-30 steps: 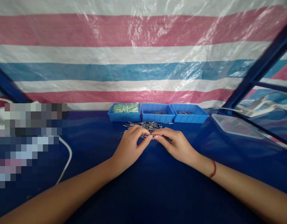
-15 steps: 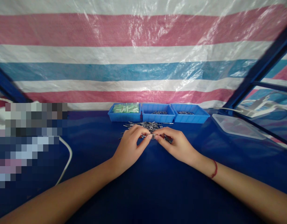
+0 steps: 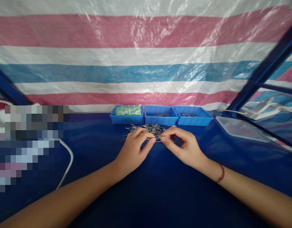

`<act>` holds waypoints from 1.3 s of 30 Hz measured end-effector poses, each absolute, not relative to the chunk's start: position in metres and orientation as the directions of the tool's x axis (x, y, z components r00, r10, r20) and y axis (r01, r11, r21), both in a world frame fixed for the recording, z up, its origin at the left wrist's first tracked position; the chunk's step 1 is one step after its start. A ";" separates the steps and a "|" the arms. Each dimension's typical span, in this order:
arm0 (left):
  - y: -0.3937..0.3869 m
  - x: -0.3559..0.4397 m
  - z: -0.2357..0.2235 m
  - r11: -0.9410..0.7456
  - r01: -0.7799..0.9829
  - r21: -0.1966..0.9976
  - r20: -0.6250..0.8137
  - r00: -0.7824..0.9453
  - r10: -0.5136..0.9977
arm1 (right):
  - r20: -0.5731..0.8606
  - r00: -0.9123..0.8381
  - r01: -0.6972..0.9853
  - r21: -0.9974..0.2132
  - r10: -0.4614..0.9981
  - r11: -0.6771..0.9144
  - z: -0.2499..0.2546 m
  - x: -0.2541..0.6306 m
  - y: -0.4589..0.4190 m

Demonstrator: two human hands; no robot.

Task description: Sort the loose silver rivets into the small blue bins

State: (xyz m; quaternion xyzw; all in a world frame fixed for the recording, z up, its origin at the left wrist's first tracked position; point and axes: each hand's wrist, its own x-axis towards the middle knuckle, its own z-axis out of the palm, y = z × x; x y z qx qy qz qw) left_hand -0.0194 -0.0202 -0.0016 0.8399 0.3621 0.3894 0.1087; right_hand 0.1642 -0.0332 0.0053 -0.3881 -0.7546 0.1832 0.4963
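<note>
Is stretching out, glossy and dark blue, as a tabletop [image 3: 146, 190]. Is carrying a loose, crisscrossing heap of thin metal pins [image 3: 155, 129] near the middle. Is supporting three blue bins [image 3: 160, 120] in a row just behind, plus a white cable [image 3: 72, 155] at left and a translucent panel [image 3: 241, 128] at right.

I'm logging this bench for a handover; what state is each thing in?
Left hand, pinched, contents unclear.
Right hand, pinched, contents unclear.
Metal pins, loosely heaped.
Left bin, holding green pieces.
Middle bin, holding metal pieces.
Right bin, holding metal pieces.
White cable, curved.
Translucent plastic, lying flat.
Red wristband, worn.
Striped sheet, creased.
</note>
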 end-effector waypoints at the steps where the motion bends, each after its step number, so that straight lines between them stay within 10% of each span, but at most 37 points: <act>1: -0.021 -0.019 -0.001 -0.716 0.527 0.457 0.575 0.439 0.690 | 0.593 -0.219 0.413 -0.663 0.775 0.624 0.007 0.165 -0.033; 13: -0.020 -0.019 -0.009 -0.708 0.641 0.298 0.451 0.559 0.696 | 0.691 0.414 0.663 -0.675 0.592 0.324 0.016 0.252 0.034; 18: -0.023 -0.018 -0.010 -0.657 0.726 0.202 0.396 0.553 0.733 | 0.708 0.335 0.809 -0.554 0.622 0.196 0.000 0.267 0.046; 31: -0.004 -0.027 -0.005 -0.688 0.698 0.199 0.367 0.598 0.713 | 0.745 -0.296 0.821 -0.122 0.598 0.558 0.004 0.208 0.005; 39: -0.003 -0.028 -0.012 -0.680 0.715 0.160 0.468 0.552 0.690 | 0.666 -0.452 0.719 -0.122 0.593 0.684 0.001 0.196 -0.003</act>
